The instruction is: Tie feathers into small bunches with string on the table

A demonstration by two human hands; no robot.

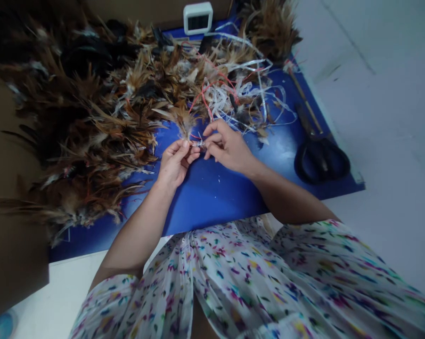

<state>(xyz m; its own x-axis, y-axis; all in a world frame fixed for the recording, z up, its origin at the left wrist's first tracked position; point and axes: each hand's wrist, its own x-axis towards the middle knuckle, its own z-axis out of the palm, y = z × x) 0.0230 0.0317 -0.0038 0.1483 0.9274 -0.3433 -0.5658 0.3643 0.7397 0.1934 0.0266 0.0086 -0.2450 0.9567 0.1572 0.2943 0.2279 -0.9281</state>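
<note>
My left hand [177,160] pinches a small bunch of brown feathers [184,121] between thumb and fingers, its tips pointing away from me. Thin clear and red string shows at the base of the bunch. My right hand [228,146] is close on the right, fingers curled and bent toward that base; whether its fingertips grip the string is too small to make out. Beyond my hands lies a tangle of white plastic ribbon [219,99] mixed with red string [207,106] and loose feathers.
Heaped brown and black feathers [102,127] cover the left and back of the blue table [212,197]. Black-handled scissors [322,160] and a thin stick [306,101] lie at the right. A white digital timer [198,19] stands at the back, by cardboard [7,197] on the left.
</note>
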